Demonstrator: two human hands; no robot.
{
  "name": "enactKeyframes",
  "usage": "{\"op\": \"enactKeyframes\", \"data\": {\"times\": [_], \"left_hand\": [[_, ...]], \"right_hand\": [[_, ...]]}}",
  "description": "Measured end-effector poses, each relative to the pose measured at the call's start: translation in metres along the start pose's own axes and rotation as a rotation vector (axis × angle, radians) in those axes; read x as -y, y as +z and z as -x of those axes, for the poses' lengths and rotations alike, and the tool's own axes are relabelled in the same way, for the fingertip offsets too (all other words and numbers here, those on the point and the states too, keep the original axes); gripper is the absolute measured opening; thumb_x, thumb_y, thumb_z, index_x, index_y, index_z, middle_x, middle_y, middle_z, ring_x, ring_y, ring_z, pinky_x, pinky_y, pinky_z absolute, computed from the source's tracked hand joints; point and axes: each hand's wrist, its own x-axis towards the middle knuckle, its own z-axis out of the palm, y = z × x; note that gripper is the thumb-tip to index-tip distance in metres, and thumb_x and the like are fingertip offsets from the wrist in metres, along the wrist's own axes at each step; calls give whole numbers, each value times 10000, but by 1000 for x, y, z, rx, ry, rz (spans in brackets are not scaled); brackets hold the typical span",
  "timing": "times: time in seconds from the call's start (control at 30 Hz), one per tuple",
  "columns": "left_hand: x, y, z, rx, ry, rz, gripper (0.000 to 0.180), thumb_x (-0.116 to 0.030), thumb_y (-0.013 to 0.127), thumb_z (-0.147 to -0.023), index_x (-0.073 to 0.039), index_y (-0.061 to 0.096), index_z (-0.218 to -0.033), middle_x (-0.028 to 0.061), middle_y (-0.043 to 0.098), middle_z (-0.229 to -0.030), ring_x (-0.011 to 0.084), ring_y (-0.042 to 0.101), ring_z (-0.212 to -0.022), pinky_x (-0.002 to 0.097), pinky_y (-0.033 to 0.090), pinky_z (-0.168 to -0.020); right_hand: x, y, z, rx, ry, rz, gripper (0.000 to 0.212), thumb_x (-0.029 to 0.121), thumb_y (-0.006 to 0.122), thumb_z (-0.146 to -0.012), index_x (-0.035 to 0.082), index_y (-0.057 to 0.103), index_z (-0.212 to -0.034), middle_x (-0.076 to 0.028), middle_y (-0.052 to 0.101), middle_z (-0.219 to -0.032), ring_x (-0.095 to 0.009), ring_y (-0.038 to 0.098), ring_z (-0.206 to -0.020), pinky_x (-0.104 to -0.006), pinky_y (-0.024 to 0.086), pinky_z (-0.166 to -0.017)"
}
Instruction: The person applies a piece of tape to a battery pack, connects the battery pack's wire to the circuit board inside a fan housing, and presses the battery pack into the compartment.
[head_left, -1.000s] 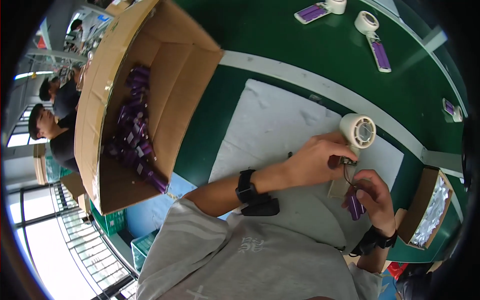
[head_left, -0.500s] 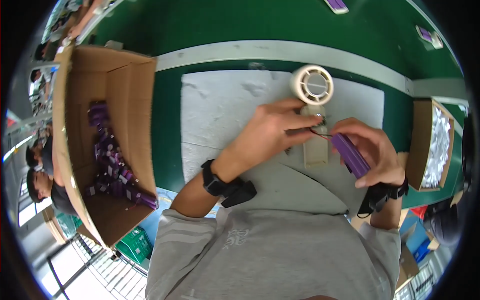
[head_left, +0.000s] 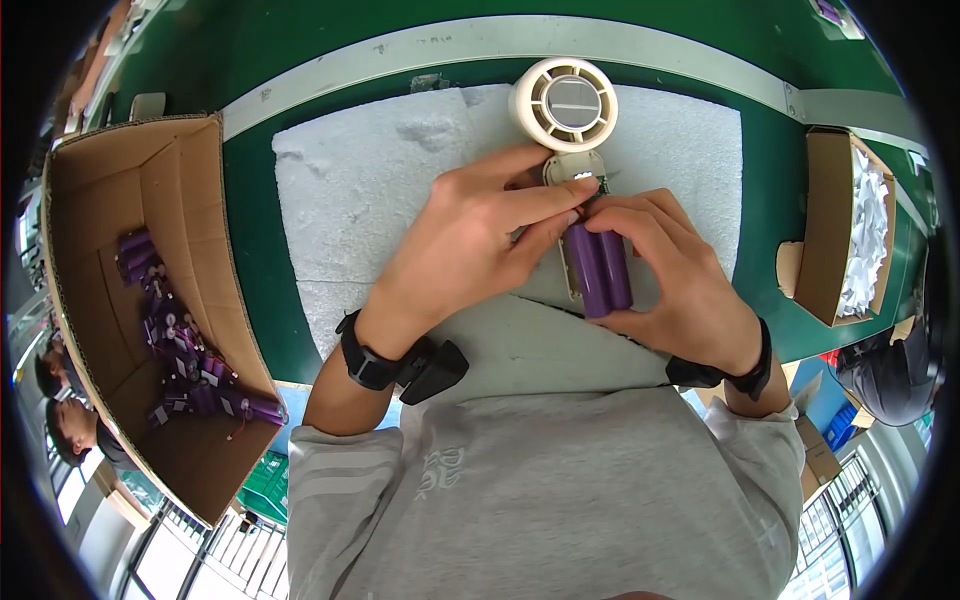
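Note:
A cream handheld fan point(head_left: 574, 102) lies on the white foam sheet, its round head pointing away from me and its handle point(head_left: 566, 168) opened up. My left hand point(head_left: 470, 228) grips the top of the handle, with its index fingertip by a small green circuit board point(head_left: 602, 186). Two joined purple cells form a battery pack point(head_left: 598, 270), pinched between the thumb and fingers of my right hand point(head_left: 685, 270). The pack lies along the lower handle, hiding most of it. A short bit of red wire shows near my left thumb.
A deep cardboard box point(head_left: 85, 250) on the left holds several purple battery packs point(head_left: 185, 345). On the right stands a smaller carton point(head_left: 825, 230) full of white pieces point(head_left: 868, 235). The foam sheet point(head_left: 345, 190) covers the green table point(head_left: 255, 210); a pale rail point(head_left: 400, 52) crosses beyond it.
My right hand has brought the battery pack left onto the handle and turned it in line with it. My left hand stays at the handle's top. The whole view has shifted.

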Motion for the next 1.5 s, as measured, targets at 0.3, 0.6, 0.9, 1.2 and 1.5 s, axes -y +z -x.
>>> {"op": "enactKeyframes", "data": {"times": [0.3,0.6,0.9,1.2,1.5], "left_hand": [[-2,-3,-1,22,-6,-13,347,58,708,-685,-64,719,-1011,127,659,-953,168,628,-646,258,492,-547],[1,-2,-2,4,-9,32,355,68,693,-684,-66,721,-1012,131,671,-959,160,641,-670,249,506,-571],[2,-5,-3,28,-46,75,367,70,673,-686,-72,719,-1021,146,682,-987,202,684,-771,249,536,-636],[3,-6,-2,82,-53,100,488,-3,819,-581,-73,707,-1050,140,684,-1023,231,691,-839,272,559,-711],[4,-5,-6,138,-161,153,464,2,821,-596,-46,700,-1042,112,689,-971,182,679,-815,256,549,-705]], "right_hand": [[16,10,7,-74,-19,169,605,-36,780,-582,-29,541,-1138,-182,528,-1192,-338,538,-1052,-391,517,-820],[6,8,10,-115,-147,314,376,-41,736,-591,-60,618,-948,-217,529,-1247,-345,584,-1001,-378,544,-777],[4,11,10,-140,-170,335,239,-35,655,-640,-44,596,-871,-244,529,-1229,-341,580,-963,-366,538,-768],[4,14,9,-183,-57,178,345,-59,717,-606,23,558,-901,-166,523,-1199,-332,577,-959,-380,529,-735],[3,15,-1,-203,106,96,548,-82,764,-573,69,525,-1042,-117,501,-1154,-296,574,-961,-355,524,-757]]}}
